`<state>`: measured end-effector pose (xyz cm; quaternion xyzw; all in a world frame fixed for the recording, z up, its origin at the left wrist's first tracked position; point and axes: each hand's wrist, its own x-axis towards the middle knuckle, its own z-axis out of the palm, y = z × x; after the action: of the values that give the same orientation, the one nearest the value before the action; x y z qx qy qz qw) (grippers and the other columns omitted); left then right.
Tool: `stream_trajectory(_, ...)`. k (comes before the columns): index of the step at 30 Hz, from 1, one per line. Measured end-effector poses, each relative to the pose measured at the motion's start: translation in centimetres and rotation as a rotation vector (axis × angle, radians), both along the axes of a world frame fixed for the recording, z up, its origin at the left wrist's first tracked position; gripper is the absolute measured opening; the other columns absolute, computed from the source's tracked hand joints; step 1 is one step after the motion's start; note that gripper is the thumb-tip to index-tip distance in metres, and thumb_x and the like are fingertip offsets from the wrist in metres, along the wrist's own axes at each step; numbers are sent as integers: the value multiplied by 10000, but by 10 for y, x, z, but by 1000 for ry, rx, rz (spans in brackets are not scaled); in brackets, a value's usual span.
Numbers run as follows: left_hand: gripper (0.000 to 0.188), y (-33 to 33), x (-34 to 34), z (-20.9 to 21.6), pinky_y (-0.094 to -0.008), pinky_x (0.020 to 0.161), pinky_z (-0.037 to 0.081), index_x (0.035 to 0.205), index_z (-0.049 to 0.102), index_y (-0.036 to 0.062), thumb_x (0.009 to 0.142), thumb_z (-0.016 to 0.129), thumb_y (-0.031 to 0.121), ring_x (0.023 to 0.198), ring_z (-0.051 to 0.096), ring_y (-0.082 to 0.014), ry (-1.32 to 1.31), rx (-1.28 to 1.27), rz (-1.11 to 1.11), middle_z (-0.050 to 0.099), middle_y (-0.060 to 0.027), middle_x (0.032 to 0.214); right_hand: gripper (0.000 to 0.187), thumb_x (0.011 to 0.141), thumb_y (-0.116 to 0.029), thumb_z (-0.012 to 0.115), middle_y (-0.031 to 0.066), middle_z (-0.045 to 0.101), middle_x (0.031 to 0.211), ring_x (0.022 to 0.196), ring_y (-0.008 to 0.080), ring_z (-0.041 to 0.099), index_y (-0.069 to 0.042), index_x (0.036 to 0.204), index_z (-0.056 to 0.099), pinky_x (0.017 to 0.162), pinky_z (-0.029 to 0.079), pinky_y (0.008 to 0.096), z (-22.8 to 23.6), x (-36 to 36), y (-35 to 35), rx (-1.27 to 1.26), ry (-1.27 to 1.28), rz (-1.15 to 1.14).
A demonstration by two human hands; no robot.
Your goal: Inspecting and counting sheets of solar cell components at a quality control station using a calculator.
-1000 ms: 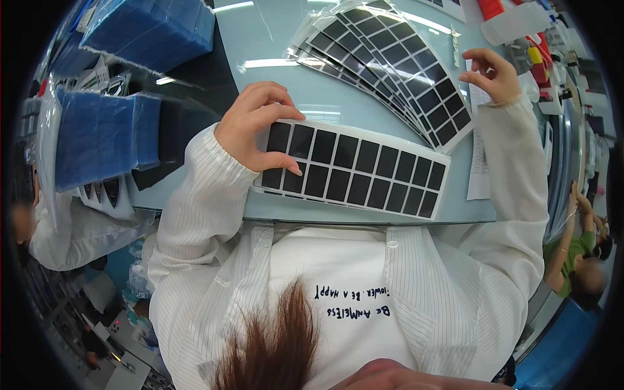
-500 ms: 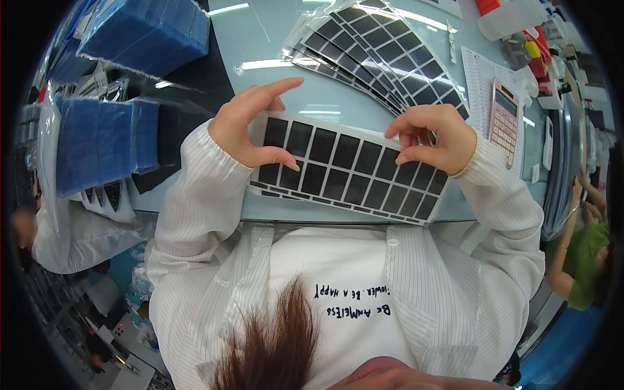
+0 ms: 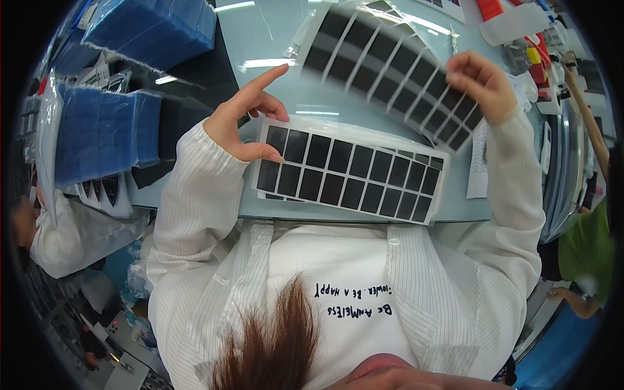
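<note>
My right hand (image 3: pixel 482 86) pinches the right end of a white sheet of black rectangular labels (image 3: pixel 383 71). That sheet is blurred and tilted, over the fanned sheets at the far side, which it largely hides. Nearer me lies a small stack of similar label sheets (image 3: pixel 344 170), slightly askew, in front of my body. Over the stack's left end is my left hand (image 3: pixel 250 123), its thumb resting on the top sheet. Its index finger is stretched out and the other fingers are bent near the sheet's upper edge, apart from the thumb.
Blue plastic-wrapped bundles (image 3: pixel 107 133) stand on the left, beside a black mat (image 3: pixel 205 97). On the right are a printed paper (image 3: pixel 478 172), a white bottle (image 3: pixel 513 25) and red containers. A co-worker in green (image 3: pixel 585 244) is at the far right.
My right hand has moved up and right from the near stack, carrying a label sheet to the fanned sheets. My left hand has stayed at the stack's left end, shifting slightly.
</note>
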<state>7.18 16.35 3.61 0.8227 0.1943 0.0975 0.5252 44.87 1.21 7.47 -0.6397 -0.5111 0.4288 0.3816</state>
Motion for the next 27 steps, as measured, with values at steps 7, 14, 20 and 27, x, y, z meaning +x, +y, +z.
stream_trajectory(7,993,-3,3,7,-327,854,412,1435,334,144,575,811,-4,918,587,-179,-15,46,0,644,-44,945,269,784,-146,730,14,638,906,825,82,556,-35,1022,674,731,434,215,-45,42,24,90,-656,-214)
stream_trajectory(14,925,-4,6,5,-238,698,476,1421,347,89,609,753,-87,840,599,-143,-238,-135,56,648,-73,974,640,653,-192,814,25,642,919,808,127,582,-51,1225,564,738,459,247,30,-36,-6,30,-235,349)
stream_trajectory(20,886,-2,15,14,-232,676,496,1416,354,90,636,731,-96,818,609,-134,-303,-135,32,648,-99,1010,599,695,-107,783,75,668,916,762,164,629,-26,1236,539,679,485,270,17,-93,-31,-369,-140,478)
stream_trajectory(27,783,10,3,10,-273,718,522,1347,456,90,646,800,45,846,614,-154,-209,-61,262,609,-105,1152,474,829,-34,644,66,629,1071,981,125,586,-50,1282,506,878,456,277,2,16,-3,-8,69,125)
